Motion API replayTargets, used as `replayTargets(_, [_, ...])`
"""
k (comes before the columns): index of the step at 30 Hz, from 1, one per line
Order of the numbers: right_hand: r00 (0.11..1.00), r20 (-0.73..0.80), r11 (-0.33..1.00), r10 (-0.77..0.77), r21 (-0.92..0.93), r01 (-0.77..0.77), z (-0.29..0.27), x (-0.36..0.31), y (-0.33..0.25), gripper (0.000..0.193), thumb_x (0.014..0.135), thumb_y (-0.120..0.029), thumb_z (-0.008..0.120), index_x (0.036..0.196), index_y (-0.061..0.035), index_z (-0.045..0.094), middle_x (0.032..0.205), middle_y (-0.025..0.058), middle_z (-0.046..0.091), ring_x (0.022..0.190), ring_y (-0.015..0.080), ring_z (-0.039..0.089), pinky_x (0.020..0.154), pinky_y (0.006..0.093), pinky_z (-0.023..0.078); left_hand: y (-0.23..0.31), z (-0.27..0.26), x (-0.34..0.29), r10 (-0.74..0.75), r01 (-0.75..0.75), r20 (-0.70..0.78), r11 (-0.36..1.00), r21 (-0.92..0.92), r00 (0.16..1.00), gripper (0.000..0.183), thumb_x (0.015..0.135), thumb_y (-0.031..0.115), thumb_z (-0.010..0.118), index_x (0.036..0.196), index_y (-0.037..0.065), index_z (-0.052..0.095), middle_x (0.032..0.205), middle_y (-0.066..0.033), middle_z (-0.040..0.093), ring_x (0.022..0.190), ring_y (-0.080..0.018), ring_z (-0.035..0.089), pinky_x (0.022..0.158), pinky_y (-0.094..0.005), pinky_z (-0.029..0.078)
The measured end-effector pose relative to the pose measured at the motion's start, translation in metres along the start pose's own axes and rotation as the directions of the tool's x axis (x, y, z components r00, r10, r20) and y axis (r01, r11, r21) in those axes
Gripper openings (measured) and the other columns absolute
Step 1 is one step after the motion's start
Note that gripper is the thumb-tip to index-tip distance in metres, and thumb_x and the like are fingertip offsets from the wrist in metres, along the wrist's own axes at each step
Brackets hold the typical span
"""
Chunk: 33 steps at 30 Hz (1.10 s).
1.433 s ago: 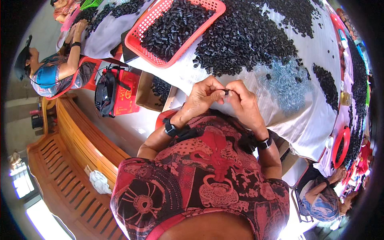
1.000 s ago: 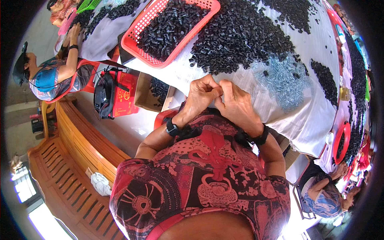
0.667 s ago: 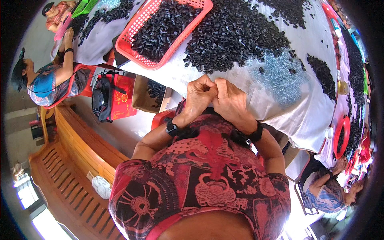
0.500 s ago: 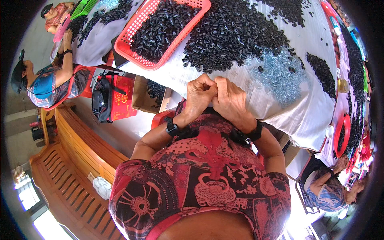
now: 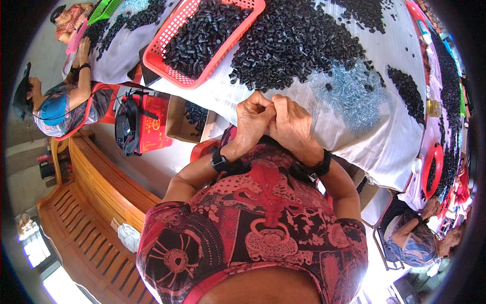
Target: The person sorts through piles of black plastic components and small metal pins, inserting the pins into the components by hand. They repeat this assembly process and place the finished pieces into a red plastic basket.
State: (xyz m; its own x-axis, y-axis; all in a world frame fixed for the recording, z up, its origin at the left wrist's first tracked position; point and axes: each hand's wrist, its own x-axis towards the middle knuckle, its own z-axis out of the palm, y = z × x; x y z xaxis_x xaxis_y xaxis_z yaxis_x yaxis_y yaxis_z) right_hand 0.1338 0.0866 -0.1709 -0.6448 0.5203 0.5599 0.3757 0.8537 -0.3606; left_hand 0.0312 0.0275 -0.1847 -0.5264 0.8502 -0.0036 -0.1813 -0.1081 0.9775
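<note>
White cloth [image 5: 223, 95] lay bare between its near edge and the black pieces [image 5: 298, 45] | left hand [image 5: 252, 121] met right hand [image 5: 292, 124], fingers pressed together, any contents hidden | red basket [image 5: 172, 76] flanked pile's left

Daylight blazing in through a white-bright rectangular window [image 5: 35, 251] at eight o'clock!
Nearer in, a long, glossy orange-brown slatted wooden bench [image 5: 109, 187]; pale, shiny floor [image 5: 142, 169] gleaming towards nine.
</note>
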Motion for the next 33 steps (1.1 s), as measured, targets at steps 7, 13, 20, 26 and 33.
replayTargets(7, [1.000,-0.024,0.997,0.017,0.076,-0.015,0.001,0.003,0.001,0.035,0.069,-0.005,0.064,0.099,-0.0026,0.047,0.073,0.0089,0.056,0.060,0.0253,0.060,0.051,0.0356,0.048,0.008,0.003,0.004,0.002,-0.002,0.002,1.000,-0.003,1.000,0.015,0.078,-0.008,0.060,0.070,0.002,0.053,0.066,0.0013,0.057,0.060,-0.0025,0.049,0.053,-0.0188,0.043])
replayTargets(13, [0.975,0.204,0.928,0.085,0.340,-0.152,-0.026,0.004,0.023,0.033,0.076,-0.008,0.064,0.105,-0.0038,0.048,0.083,0.0128,0.056,0.071,0.0302,0.062,0.059,0.0379,0.051,0.010,-0.021,0.010,-0.078,0.078,0.034,0.997,-0.002,0.996,0.010,0.083,-0.002,0.061,0.077,0.002,0.055,0.069,-0.0037,0.060,0.061,-0.0082,0.057,0.057,-0.0215,0.048])
replayTargets(20, [0.972,0.170,0.985,0.160,-0.086,-0.147,-0.010,-0.007,0.063,0.017,0.081,-0.003,0.056,0.098,-0.0045,0.054,0.090,0.0137,0.053,0.075,0.0343,0.060,0.064,0.0410,0.050,0.050,-0.047,0.030,0.280,-0.258,-0.062,0.936,0.239,0.958,0.008,0.084,0.005,0.065,0.081,0.002,0.059,0.073,-0.0044,0.062,0.062,-0.0107,0.059,0.060,-0.0232,0.049])
replayTargets(26, [0.979,0.145,0.983,0.140,-0.137,-0.120,0.003,-0.010,0.067,0.011,0.078,-0.005,0.059,0.085,-0.0027,0.052,0.086,0.0135,0.053,0.070,0.0298,0.060,0.058,0.0386,0.051,0.075,-0.087,0.066,0.553,-0.311,-0.136,0.636,0.707,0.822,0.009,0.082,0.007,0.066,0.081,0.002,0.058,0.064,-0.0017,0.057,0.060,-0.0074,0.052,0.056,-0.0237,0.044])
replayTargets(33, [0.977,0.060,0.975,0.203,0.083,-0.207,-0.005,-0.017,0.052,0.015,0.082,-0.004,0.057,0.095,-0.0048,0.050,0.086,0.0158,0.053,0.070,0.0371,0.058,0.058,0.0435,0.049,0.068,-0.113,0.100,0.676,-0.227,0.051,0.174,0.958,0.735,0.018,0.074,0.005,0.065,0.091,0.003,0.062,0.088,-0.0177,0.060,0.079,-0.0336,0.060,0.070,-0.0397,0.049])
